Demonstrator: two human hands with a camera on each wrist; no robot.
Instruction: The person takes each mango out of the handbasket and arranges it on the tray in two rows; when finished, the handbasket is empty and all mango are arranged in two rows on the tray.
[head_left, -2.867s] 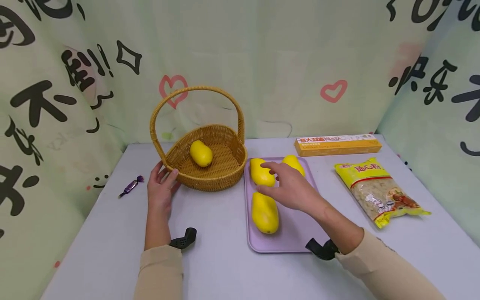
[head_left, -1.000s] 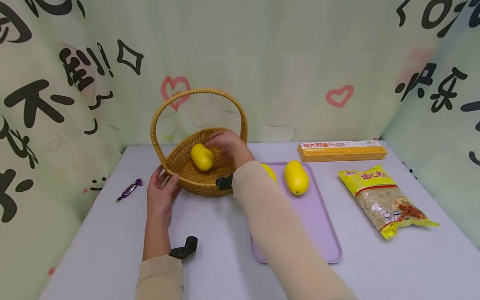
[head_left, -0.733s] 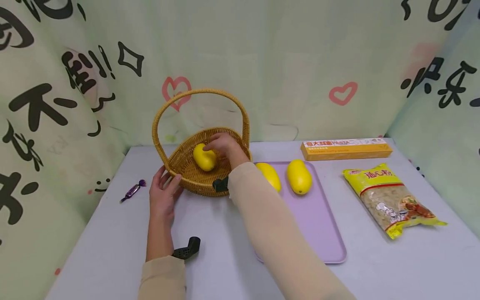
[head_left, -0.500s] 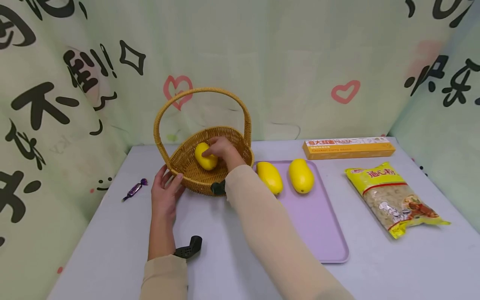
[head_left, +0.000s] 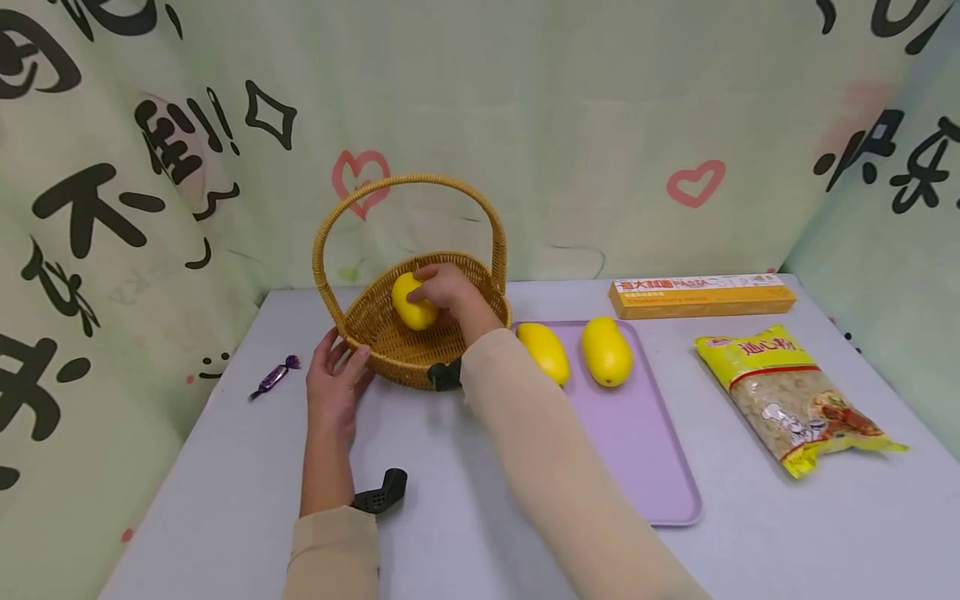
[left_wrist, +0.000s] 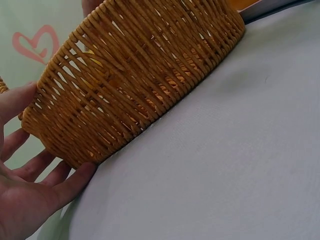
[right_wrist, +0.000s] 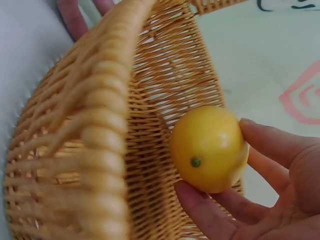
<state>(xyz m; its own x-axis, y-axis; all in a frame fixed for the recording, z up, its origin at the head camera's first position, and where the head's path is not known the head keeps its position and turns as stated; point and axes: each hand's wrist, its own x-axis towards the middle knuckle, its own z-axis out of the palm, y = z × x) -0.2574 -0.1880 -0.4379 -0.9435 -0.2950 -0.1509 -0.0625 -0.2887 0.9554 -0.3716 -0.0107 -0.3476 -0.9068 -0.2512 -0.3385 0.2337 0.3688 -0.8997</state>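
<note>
A wicker basket [head_left: 405,367] with a tall arched handle stands at the back of the table. My left hand [head_left: 333,387] holds its left end; in the left wrist view the thumb [left_wrist: 19,100] is at the rim and the other fingers reach the lower wall. Inside the basket, my right hand [head_left: 453,296] grips a smooth yellow oblong fruit [head_left: 412,302] like a mango. The right wrist view shows this fruit's rounded end with a small green stem mark, between thumb and fingers. Two similar yellow fruits [head_left: 545,352] are visible on a purple tray [head_left: 630,450]; the right sleeve hides part of it.
A bag of pasta [head_left: 798,400] with yellow ends lies right of the tray. Behind it is a long orange box [head_left: 705,297]. A purple wrapped candy [head_left: 274,377] lies left of the basket. A printed curtain [head_left: 585,125] encloses the table.
My right hand has moved from above the tray into the basket, taken hold of the yellow fruit there and lifted it slightly. My left hand has stayed on the basket.
</note>
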